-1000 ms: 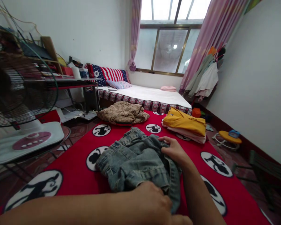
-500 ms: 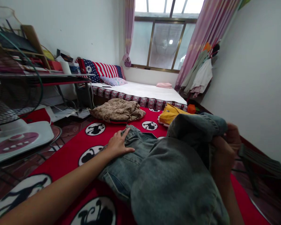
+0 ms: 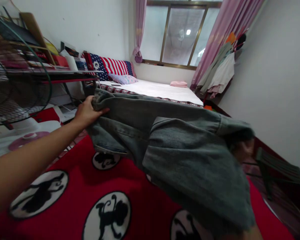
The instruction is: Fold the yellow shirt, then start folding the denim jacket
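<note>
A pair of faded blue-grey jeans (image 3: 185,143) is stretched sideways in the air over a red blanket (image 3: 145,206) printed with white circles and black figures. My left hand (image 3: 88,111) is closed on the upper left corner of the jeans, thumb in front. At the other end my right hand (image 3: 243,151) grips the hem; it is blurred and partly covered by the denim. Loose cloth from the jeans hangs down over my right forearm. The folded clothes on the blanket's far part are hidden behind the raised jeans.
A fan (image 3: 12,90) and a cluttered desk (image 3: 72,76) stand on the left. Behind is a bed (image 3: 150,87) with a pillow (image 3: 123,79) and a folded pink cloth (image 3: 178,84). A dark folding stool (image 3: 277,163) is at right, below clothes hanging (image 3: 222,73) by the curtain.
My left hand, lying spread on the jeans before, has taken hold of them and moved up and left. The jeans have been lifted off the blanket and pulled out wide.
</note>
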Tool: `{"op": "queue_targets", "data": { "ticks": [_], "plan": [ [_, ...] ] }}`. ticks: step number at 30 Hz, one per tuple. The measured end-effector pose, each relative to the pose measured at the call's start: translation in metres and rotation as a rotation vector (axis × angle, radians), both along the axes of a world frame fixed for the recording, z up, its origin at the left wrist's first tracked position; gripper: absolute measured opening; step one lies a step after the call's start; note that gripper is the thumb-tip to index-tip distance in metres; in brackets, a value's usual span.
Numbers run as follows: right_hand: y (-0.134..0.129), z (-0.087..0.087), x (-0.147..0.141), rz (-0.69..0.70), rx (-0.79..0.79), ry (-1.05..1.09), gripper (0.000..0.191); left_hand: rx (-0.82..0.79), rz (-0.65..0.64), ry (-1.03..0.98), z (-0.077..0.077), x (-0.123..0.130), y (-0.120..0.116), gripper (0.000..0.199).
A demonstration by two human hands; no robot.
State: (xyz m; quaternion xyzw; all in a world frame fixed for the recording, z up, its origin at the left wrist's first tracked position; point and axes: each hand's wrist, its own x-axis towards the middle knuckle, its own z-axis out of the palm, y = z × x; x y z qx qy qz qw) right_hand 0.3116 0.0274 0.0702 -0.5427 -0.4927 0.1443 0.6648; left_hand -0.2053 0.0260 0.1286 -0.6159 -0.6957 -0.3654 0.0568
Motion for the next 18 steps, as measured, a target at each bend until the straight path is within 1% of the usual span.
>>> {"op": "queue_targets", "data": {
  "ticks": [1, 2, 3, 5, 6, 7, 8, 10, 11, 12, 13, 14, 15, 16, 17, 18],
  "plan": [
    [0.006, -0.012, 0.000, -0.080, -0.005, 0.070, 0.039, -0.034, 0.040, 0.048, -0.004, -0.009, 0.001, 0.081],
    [0.011, -0.024, -0.001, -0.121, -0.045, 0.127, 0.040, -0.063, 0.050, 0.102, -0.011, -0.016, 0.000, 0.082],
    [0.015, -0.035, -0.002, -0.122, -0.126, 0.163, 0.042, -0.078, 0.035, 0.157, -0.021, -0.018, -0.002, 0.081],
    [0.018, -0.049, 0.002, -0.049, -0.339, 0.157, 0.040, -0.076, -0.066, 0.241, -0.044, -0.014, -0.010, 0.070],
    [0.017, -0.050, 0.005, -0.027, -0.406, 0.137, 0.039, -0.077, -0.154, 0.265, -0.055, -0.008, -0.016, 0.063],
    [0.014, -0.048, 0.009, -0.026, -0.425, 0.114, 0.039, -0.086, -0.254, 0.276, -0.065, -0.001, -0.022, 0.057],
    [0.009, -0.041, 0.011, -0.017, -0.408, 0.080, 0.040, -0.106, -0.355, 0.283, -0.072, 0.007, -0.028, 0.054],
    [-0.004, -0.020, 0.008, 0.067, -0.347, -0.035, 0.045, -0.169, -0.520, 0.309, -0.080, 0.024, -0.038, 0.056],
    [-0.013, -0.007, 0.000, 0.146, -0.339, -0.127, 0.049, -0.203, -0.573, 0.340, -0.081, 0.031, -0.042, 0.060],
    [-0.022, 0.005, -0.011, 0.253, -0.350, -0.238, 0.052, -0.236, -0.606, 0.383, -0.081, 0.037, -0.044, 0.067],
    [-0.031, 0.013, -0.026, 0.365, -0.377, -0.366, 0.056, -0.267, -0.624, 0.434, -0.081, 0.042, -0.044, 0.074],
    [-0.040, 0.019, -0.044, 0.494, -0.417, -0.500, 0.061, -0.297, -0.634, 0.485, -0.080, 0.047, -0.043, 0.078],
    [-0.048, 0.020, -0.062, 0.603, -0.447, -0.614, 0.068, -0.321, -0.639, 0.531, -0.080, 0.051, -0.042, 0.077],
    [-0.055, 0.017, -0.080, 0.667, -0.465, -0.716, 0.075, -0.338, -0.641, 0.572, -0.079, 0.055, -0.040, 0.072],
    [-0.060, 0.011, -0.096, 0.691, -0.471, -0.810, 0.077, -0.352, -0.644, 0.605, -0.078, 0.058, -0.039, 0.063],
    [-0.064, 0.003, -0.110, 0.673, -0.460, -0.887, 0.073, -0.361, -0.654, 0.631, -0.076, 0.061, -0.038, 0.052]
  ]
}}
